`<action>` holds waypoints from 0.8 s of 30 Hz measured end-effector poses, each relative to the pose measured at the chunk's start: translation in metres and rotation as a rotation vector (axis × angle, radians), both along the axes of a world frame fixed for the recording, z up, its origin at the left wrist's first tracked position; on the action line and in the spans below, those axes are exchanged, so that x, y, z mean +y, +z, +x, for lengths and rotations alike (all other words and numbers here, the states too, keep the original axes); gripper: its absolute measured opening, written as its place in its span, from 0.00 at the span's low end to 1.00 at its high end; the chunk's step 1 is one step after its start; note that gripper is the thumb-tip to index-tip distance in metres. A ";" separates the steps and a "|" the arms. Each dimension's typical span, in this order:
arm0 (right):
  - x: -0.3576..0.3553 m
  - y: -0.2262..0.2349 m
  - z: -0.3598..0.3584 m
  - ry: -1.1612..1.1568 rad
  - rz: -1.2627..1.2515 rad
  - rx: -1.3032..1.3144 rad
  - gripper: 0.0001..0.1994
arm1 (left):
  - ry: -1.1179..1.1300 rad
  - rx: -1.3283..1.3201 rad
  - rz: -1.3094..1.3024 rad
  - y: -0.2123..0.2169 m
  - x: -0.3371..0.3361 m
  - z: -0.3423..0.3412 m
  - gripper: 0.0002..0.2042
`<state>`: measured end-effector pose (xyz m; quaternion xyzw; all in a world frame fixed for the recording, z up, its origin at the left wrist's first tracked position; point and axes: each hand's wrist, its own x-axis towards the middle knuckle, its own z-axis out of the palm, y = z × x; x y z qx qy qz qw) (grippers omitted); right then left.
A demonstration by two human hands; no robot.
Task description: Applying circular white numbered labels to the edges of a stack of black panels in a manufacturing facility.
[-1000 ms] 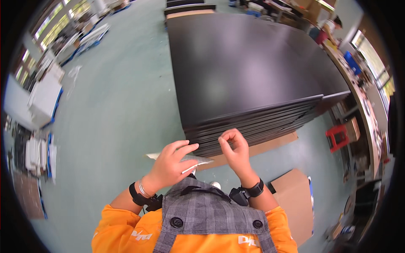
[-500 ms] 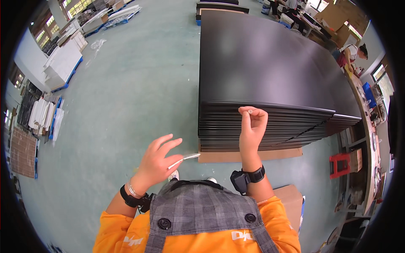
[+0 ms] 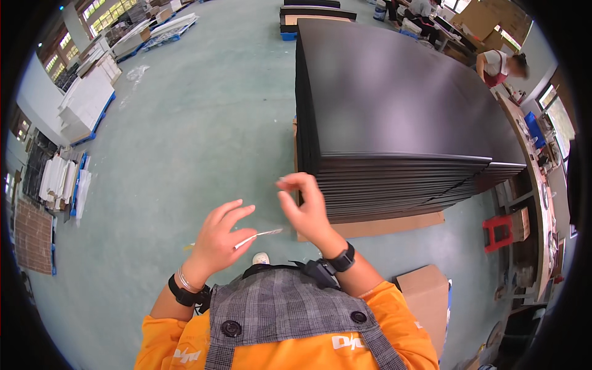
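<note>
My left hand (image 3: 217, 240) holds a thin pale stick-like strip (image 3: 269, 233) under its thumb. Its fingers are spread, and the strip's whitish far end points right. My right hand (image 3: 310, 209) is raised just left of the near corner of a tall stack of black panels (image 3: 394, 117). Its thumb stands apart from the bent forefinger. The fingertips are slightly blurred; whether a tiny pale bit clings to them is unclear. Both hands are apart from each other and from the panels.
Brown cardboard (image 3: 394, 226) lies beneath the stack, with another sheet (image 3: 425, 302) at my right. A red stool (image 3: 497, 234) stands near the long workbench (image 3: 524, 148) on the right, where a person (image 3: 498, 66) leans. White-topped pallets (image 3: 86, 111) line the left.
My right hand has moved left, away from the stack's front edge toward my left hand. Its thumb and forefinger, earlier pinching a small pale round piece, are now apart. The left hand keeps the strip.
</note>
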<state>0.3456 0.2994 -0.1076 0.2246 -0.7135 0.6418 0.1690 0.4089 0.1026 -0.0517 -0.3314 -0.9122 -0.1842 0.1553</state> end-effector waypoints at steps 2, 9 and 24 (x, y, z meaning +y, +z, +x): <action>0.022 -0.011 0.002 -0.191 -0.148 -0.026 0.07 | -0.016 -0.036 0.043 -0.002 -0.003 -0.007 0.05; 0.074 0.007 -0.005 -0.445 -0.086 -0.082 0.05 | -0.220 0.008 0.068 0.012 0.044 -0.054 0.03; 0.060 0.012 -0.020 -0.653 0.190 0.123 0.06 | -0.282 0.041 0.074 0.007 0.081 -0.103 0.05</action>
